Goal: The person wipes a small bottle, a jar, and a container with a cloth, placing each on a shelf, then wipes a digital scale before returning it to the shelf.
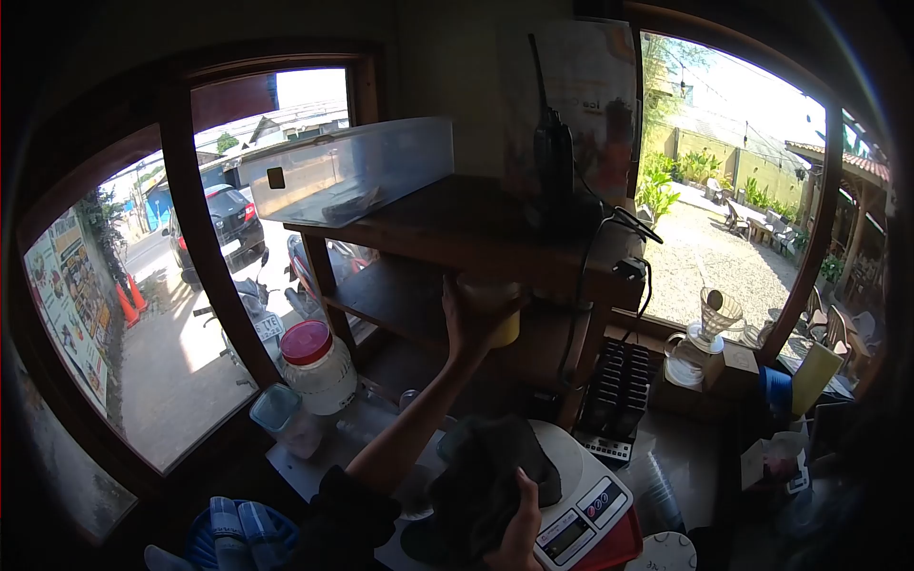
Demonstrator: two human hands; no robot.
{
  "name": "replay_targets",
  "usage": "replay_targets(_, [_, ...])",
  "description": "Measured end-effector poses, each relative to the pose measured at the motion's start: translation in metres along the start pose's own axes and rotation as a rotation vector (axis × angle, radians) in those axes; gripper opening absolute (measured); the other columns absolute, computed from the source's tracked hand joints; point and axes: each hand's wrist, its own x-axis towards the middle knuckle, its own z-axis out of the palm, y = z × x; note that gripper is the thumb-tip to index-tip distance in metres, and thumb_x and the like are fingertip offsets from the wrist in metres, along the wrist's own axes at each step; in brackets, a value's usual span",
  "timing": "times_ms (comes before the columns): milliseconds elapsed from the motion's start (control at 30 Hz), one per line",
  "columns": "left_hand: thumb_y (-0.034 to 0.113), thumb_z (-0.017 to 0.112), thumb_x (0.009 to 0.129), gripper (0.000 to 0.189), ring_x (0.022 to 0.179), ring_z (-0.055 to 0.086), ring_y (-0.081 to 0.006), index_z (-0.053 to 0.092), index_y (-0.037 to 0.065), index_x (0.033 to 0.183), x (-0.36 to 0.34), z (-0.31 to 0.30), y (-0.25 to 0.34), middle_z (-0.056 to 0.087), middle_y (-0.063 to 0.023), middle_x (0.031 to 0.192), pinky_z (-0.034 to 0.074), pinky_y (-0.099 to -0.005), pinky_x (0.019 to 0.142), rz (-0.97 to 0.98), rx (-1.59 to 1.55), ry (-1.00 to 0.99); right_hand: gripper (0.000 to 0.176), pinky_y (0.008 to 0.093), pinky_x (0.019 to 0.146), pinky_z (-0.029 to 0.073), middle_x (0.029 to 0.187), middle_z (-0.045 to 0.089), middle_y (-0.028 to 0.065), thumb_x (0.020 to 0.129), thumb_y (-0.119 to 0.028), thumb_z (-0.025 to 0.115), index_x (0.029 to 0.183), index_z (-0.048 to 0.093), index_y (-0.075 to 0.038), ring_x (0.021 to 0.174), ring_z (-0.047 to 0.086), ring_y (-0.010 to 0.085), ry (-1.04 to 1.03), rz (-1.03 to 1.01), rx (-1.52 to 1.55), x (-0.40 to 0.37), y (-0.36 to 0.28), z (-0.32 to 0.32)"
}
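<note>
My left hand (479, 309) reaches up to the shelf under the wooden top (428, 228), its fingers around a yellow object (506, 330) that is partly hidden and dim. Lower down, my right hand (517, 528) grips a dark cloth (490, 476), with the thumb lying over it. The cloth hangs just in front of a white kitchen scale (583, 519) with a display and buttons. A round pale plate (562, 462) shows behind the cloth.
A jar with a red lid (307, 344) and a blue-lidded container (276, 407) stand left. On the wooden top are a clear bin (362, 171) and a walkie-talkie (553, 157). Right are a black device (617, 390), a glass dripper (716, 314) and stacked cups (657, 490).
</note>
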Motion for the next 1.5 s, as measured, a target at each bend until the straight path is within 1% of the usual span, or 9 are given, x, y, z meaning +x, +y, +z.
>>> replay_targets(133, [0.030,0.081,0.059,0.097,0.117,0.035,-0.0383,0.022,0.004,0.130,-0.014,0.019,-0.017,0.037,-0.0210,0.120,0.038,-0.0455,0.095,0.215,0.146,-0.125,0.042,0.0333,0.083,0.048,0.105,0.063,0.0092,0.082,-0.032,0.060,0.110,0.058,-0.001,0.093,0.060,0.0237,-0.015,-0.009,0.022,0.004,0.002,-0.004])
replay_targets(333, [0.023,0.083,0.058,0.122,0.120,0.036,-0.0380,-0.004,0.002,0.140,0.001,0.022,-0.059,0.026,-0.0241,0.134,0.034,-0.0451,0.098,0.267,-0.224,-0.527,0.043,0.0322,0.083,0.049,0.105,0.063,0.0106,0.084,-0.033,0.057,0.110,0.058,0.001,0.091,0.061,0.0241,0.001,-0.057,-0.013,0.017,0.014,-0.020])
replay_targets(433, [0.027,0.085,0.055,0.122,0.121,0.035,-0.0388,0.002,0.003,0.140,0.001,0.010,-0.040,0.026,-0.0235,0.134,0.034,-0.0460,0.098,0.079,-0.074,-0.604,0.043,0.0322,0.084,0.048,0.106,0.063,0.0111,0.085,-0.033,0.056,0.111,0.057,0.002,0.093,0.061,0.0242,-0.053,-0.043,0.041,0.012,0.011,-0.014])
replay_targets(733, [0.030,0.085,0.056,0.128,0.129,0.025,-0.0420,-0.010,0.008,0.140,-0.013,0.029,-0.016,0.028,-0.0275,0.135,0.034,-0.0469,0.101,0.383,0.061,-0.414,0.044,0.0328,0.085,0.048,0.107,0.062,0.0121,0.087,-0.034,0.053,0.112,0.057,0.002,0.095,0.060,0.0247,-0.044,-0.083,-0.085,0.025,0.020,-0.027])
replay_targets(833, [0.033,0.084,0.057,0.129,0.128,0.029,-0.0404,-0.013,0.006,0.139,-0.005,0.022,-0.024,0.028,-0.0276,0.135,0.033,-0.0468,0.102,0.106,-0.232,-0.673,0.043,0.0333,0.084,0.048,0.106,0.063,0.0123,0.087,-0.034,0.052,0.111,0.057,0.001,0.092,0.061,0.0248,-0.035,-0.055,-0.028,0.015,0.010,-0.013])
replay_targets(933, [0.036,0.084,0.055,0.129,0.124,0.035,-0.0398,-0.009,0.004,0.138,0.003,0.021,-0.022,0.030,-0.0278,0.133,0.033,-0.0473,0.101,0.032,-0.172,-0.728,0.043,0.0337,0.083,0.049,0.105,0.063,0.0122,0.087,-0.035,0.053,0.111,0.057,0.001,0.092,0.061,0.0249,-0.019,-0.013,-0.067,0.025,0.014,-0.022])
replay_targets(1167, [0.039,0.086,0.051,0.124,0.121,0.036,-0.0399,0.005,0.003,0.137,-0.006,0.058,-0.032,0.030,-0.0255,0.132,0.034,-0.0433,0.100,0.395,0.293,-0.496,0.043,0.0344,0.081,0.050,0.102,0.064,0.0122,0.085,-0.035,0.055,0.110,0.057,0.001,0.090,0.061,0.0256,0.005,-0.119,-0.131,0.034,0.025,-0.034])
replay_targets(1333, [0.036,0.087,0.049,0.120,0.124,0.034,-0.0355,0.012,0.004,0.137,0.011,0.038,-0.042,0.029,-0.0216,0.134,0.034,-0.0399,0.100,0.232,-0.238,-0.750,0.042,0.0353,0.080,0.050,0.101,0.064,0.0123,0.085,-0.034,0.055,0.110,0.057,0.001,0.088,0.062,0.0262,0.033,-0.091,-0.142,0.032,0.019,-0.032])
replay_targets(1500, [0.033,0.087,0.049,0.114,0.122,0.037,-0.0351,0.017,0.004,0.135,0.010,0.036,-0.034,0.034,-0.0212,0.131,0.035,-0.0386,0.100,0.180,-0.095,-0.716,0.042,0.0353,0.080,0.051,0.101,0.064,0.0123,0.085,-0.034,0.055,0.110,0.057,0.000,0.088,0.062,0.0263,-0.058,-0.029,-0.048,0.020,0.007,-0.008])
